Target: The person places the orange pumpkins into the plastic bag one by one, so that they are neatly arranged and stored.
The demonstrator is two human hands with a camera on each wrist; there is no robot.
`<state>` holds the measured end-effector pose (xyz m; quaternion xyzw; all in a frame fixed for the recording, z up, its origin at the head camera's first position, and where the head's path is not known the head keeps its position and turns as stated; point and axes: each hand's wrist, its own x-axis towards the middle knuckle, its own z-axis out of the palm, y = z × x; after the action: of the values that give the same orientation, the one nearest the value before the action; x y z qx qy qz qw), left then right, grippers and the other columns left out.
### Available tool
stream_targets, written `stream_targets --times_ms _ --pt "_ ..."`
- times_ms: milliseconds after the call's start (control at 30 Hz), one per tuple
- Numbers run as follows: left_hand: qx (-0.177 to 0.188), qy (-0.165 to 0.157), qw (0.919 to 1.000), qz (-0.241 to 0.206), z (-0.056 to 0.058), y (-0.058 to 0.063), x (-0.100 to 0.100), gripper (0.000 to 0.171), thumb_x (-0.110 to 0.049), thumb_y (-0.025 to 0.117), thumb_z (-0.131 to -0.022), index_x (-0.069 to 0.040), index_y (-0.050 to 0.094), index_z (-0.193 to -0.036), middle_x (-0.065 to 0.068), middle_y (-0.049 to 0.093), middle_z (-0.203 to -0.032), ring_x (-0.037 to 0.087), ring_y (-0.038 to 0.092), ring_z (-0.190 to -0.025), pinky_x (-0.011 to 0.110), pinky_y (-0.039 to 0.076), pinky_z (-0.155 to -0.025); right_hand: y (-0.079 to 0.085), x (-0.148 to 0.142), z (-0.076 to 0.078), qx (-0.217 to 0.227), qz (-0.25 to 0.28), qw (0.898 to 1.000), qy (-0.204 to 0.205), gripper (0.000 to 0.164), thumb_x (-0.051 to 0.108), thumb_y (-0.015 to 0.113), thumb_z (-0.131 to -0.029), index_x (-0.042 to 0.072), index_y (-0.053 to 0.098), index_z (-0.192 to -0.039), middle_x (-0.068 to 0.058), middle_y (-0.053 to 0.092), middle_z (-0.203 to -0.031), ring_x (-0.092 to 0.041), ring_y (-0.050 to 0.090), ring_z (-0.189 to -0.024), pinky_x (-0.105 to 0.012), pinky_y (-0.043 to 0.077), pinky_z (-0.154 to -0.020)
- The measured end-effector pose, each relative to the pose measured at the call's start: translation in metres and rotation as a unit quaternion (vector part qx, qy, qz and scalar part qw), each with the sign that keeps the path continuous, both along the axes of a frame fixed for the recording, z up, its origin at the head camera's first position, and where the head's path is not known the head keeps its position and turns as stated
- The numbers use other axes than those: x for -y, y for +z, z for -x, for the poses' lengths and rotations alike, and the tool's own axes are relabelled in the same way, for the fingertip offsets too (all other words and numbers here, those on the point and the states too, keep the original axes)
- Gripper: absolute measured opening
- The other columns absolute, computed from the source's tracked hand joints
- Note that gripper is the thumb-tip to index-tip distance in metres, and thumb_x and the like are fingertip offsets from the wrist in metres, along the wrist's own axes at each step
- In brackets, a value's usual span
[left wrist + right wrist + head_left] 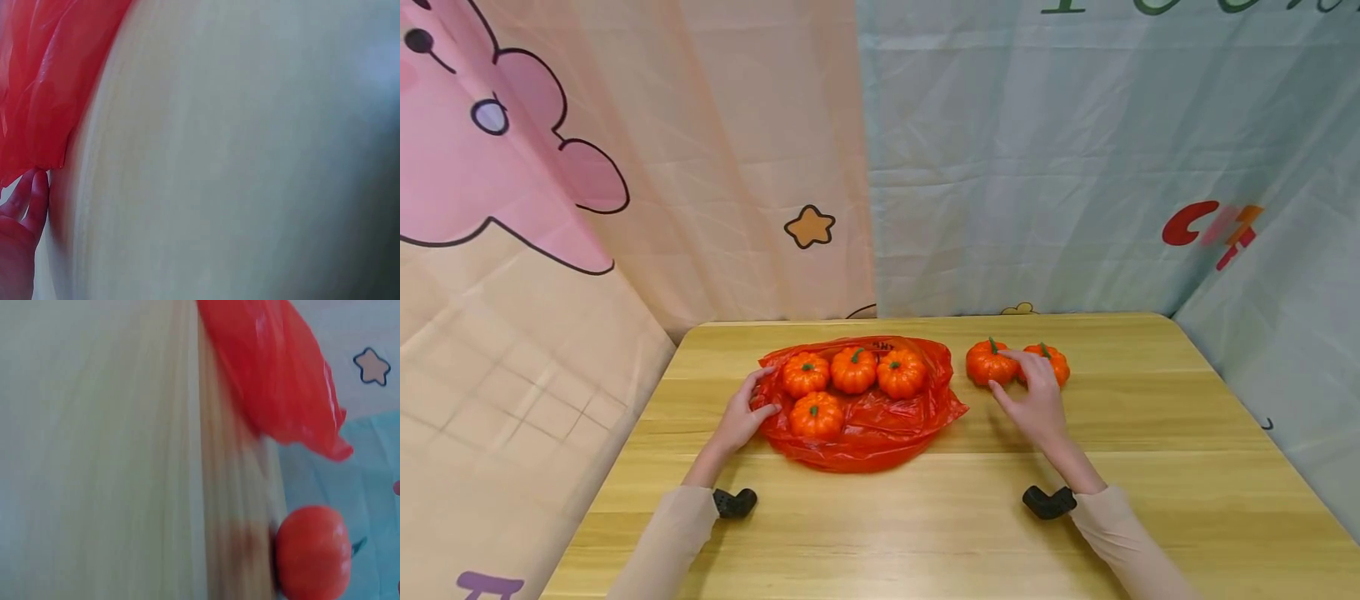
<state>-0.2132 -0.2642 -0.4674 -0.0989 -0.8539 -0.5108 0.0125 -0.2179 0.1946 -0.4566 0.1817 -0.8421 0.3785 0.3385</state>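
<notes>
While the left hand [741, 419] touches the red bag [880, 450] at its left edge (pinching: cannot tell), the right hand [1037, 404], fingers parted and unclenched, is at the left loose pumpkin [982, 365], right of the bag. Probably light, stiff, slick-skinned; best cupped round its sides, sparing the stem [993, 344].

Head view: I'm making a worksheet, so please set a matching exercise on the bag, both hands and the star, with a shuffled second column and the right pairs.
Things
1. Bag
2. Left hand
3. Right hand
4. Star

Places and colours
A. at the two pumpkins outside the bag
B. orange, on the backdrop
C. red, lying on the table
D. touching the bag

Pairs: 1-C, 2-D, 3-A, 4-B
</notes>
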Motion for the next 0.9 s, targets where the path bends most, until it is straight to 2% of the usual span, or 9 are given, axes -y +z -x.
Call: stream_targets --times_ms 133,300,467,667,900 --pt "0.006 -0.004 0.9999 -0.008 -0.009 0.018 -0.009 0.059 0.008 0.055 -0.088 0.007 0.031 -0.143 0.031 0.035 -0.146 0.048 0.039 -0.130 0.059 0.032 -0.108 -0.005 -0.021 0.004 -0.001 0.003 1.000 -0.027 0.047 0.001 0.080 -0.069 -0.004 0.062 -0.113 -0.020 0.063 -0.109 -0.037 0.050 -0.105 -0.047 0.037 -0.092" --pt "0.007 -0.005 0.9999 -0.012 -0.009 0.019 -0.009 0.059 0.008 0.054 -0.088 0.007 0.031 -0.143 0.031 0.035 -0.146 0.048 0.038 -0.131 0.059 0.030 -0.109 -0.009 -0.040 0.005 0.020 0.010 0.998 -0.062 0.053 0.002 0.081 -0.068 -0.004 0.060 -0.116 -0.023 0.060 -0.114 -0.040 0.047 -0.108 -0.049 0.038 -0.089" --pt "0.006 -0.004 0.9999 -0.009 -0.009 0.019 -0.009 0.059 0.007 0.055 -0.088 0.007 0.031 -0.143 0.031 0.035 -0.146 0.048 0.038 -0.131 0.060 0.031 -0.109 -0.014 -0.056 0.009 0.045 0.012 0.996 -0.075 0.059 0.004 0.083 -0.067 -0.004 0.057 -0.120 -0.024 0.058 -0.117 -0.042 0.045 -0.110 -0.051 0.035 -0.092" --pt "0.007 -0.002 1.0000 -0.005 -0.009 0.018 -0.009 0.060 0.007 0.055 -0.088 0.007 0.031 -0.143 0.031 0.035 -0.145 0.048 0.040 -0.129 0.059 0.032 -0.108 -0.017 -0.069 0.014 0.114 0.019 0.989 -0.091 0.067 0.009 0.082 -0.070 -0.003 0.051 -0.128 -0.027 0.052 -0.126 -0.045 0.039 -0.118 -0.059 0.030 -0.098" --pt "0.002 0.002 1.0000 0.001 -0.010 0.019 -0.010 0.060 0.008 0.055 -0.087 0.007 0.032 -0.142 0.031 0.038 -0.144 0.047 0.043 -0.128 0.058 0.033 -0.107 -0.013 -0.075 0.016 0.215 0.034 0.972 -0.084 0.078 0.018 0.079 -0.075 -0.006 0.041 -0.138 -0.032 0.041 -0.136 -0.048 0.037 -0.120 -0.062 0.030 -0.098"
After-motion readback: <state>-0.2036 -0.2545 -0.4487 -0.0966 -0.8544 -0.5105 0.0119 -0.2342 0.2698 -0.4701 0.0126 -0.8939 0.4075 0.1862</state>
